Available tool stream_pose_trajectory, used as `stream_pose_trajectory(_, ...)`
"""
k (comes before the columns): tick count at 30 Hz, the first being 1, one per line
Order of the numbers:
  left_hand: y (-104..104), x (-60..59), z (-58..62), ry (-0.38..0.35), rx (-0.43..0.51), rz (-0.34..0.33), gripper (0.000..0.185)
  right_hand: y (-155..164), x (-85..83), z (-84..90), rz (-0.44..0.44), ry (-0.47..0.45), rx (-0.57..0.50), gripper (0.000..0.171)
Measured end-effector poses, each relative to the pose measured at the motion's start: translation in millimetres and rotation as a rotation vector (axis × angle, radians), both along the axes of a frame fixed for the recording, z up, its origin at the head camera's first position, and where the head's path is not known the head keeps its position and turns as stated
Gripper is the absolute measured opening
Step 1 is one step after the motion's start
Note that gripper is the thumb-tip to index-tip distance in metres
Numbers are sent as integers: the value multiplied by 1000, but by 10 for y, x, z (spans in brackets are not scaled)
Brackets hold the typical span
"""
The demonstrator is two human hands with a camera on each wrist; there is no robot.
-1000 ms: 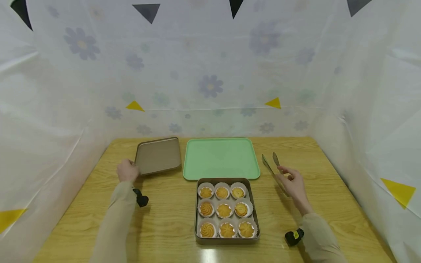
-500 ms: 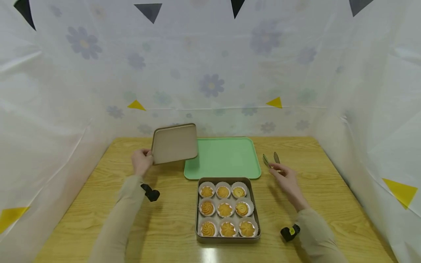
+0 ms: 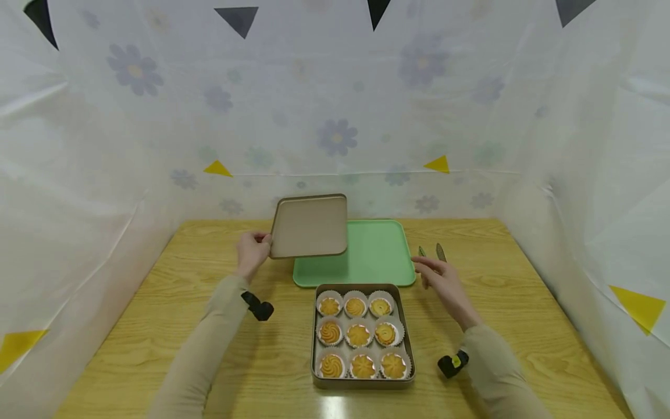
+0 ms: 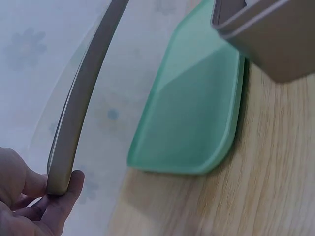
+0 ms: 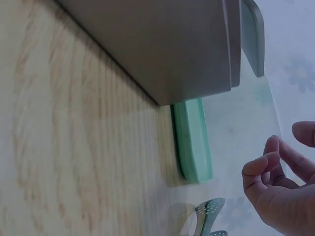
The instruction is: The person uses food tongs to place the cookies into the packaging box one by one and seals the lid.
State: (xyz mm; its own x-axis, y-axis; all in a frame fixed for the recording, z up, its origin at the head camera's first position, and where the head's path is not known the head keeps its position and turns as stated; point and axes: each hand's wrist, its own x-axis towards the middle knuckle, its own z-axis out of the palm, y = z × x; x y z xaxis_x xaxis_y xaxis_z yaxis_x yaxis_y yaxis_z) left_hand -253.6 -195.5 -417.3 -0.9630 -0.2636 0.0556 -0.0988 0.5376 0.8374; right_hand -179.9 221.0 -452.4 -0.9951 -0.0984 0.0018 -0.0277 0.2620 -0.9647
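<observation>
My left hand point(image 3: 252, 255) pinches the left edge of a brown metal tin lid point(image 3: 310, 227). In the left wrist view the lid point(image 4: 81, 108) is seen edge-on, with the thumb on one side and fingers on the other. It is raised and tilted, overlapping the left part of the green tray point(image 3: 379, 253) in the head view. My right hand point(image 3: 442, 285) hovers with loosely bent fingers and nothing between them, partly covering the metal tongs point(image 3: 441, 252). In front of the tray stands the open tin point(image 3: 363, 384), with rows of swirled cookies point(image 3: 358, 334) in white paper cups.
A wooden table point(image 3: 282, 349) carries everything. White plastic sheeting point(image 3: 335, 87) with flower prints stands behind it and at both sides. The tongs' perforated heads point(image 5: 211, 214) lie beyond the right hand, to the right of the tray.
My left hand has lifted the lid off the table and carried it right, partly in front of the green tray. My right hand has shifted left from over the tongs, toward the tray.
</observation>
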Motion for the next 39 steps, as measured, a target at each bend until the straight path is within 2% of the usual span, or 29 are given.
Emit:
stream_pose_trajectory(5,149,17,29,14,44,-34,28,-78,-54,49,27,-9,-20,48)
stream_pose_trajectory(11,318,48,22,38,109,-46,25,-212,-141,128,76,-44,-78,49)
stream_pose_trajectory(15,438,84,12,65,143,-81,25,-300,-205,201,109,-63,-111,50)
stream_pose_trajectory(23,658,162,51,135,142,-115,23,-385,-265,290,145,-69,-226,49)
stream_pose_trajectory(29,731,205,52,191,166,-132,22,-382,-284,288,148,-140,-373,49)
stream_pose_trajectory(35,753,229,21,259,180,-141,21,-368,-294,282,140,-195,-493,33)
stream_pose_trajectory(39,752,242,17,311,189,-170,23,-357,-283,292,143,-221,-547,29)
